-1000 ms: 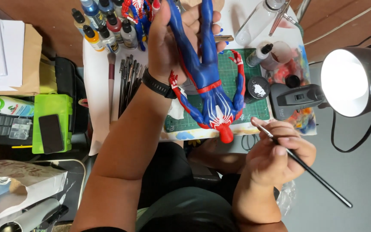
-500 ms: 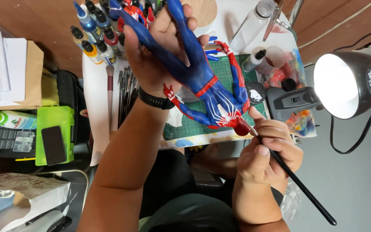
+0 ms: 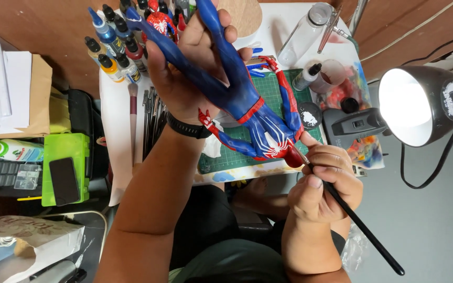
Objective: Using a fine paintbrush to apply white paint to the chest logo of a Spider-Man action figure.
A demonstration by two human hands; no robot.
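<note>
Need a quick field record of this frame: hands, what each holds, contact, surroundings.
left hand: left hand grips the blue and red action figure by its legs, head end down
right hand: right hand holds a black paintbrush, tip at the figure's red head
contact: brush tip appears to touch the head; cannot confirm
under figure: green cutting mat on a white table
left of mat: row of brushes, paint dropper bottles
right: lit desk lamp
wrist: black watch on left arm
</note>
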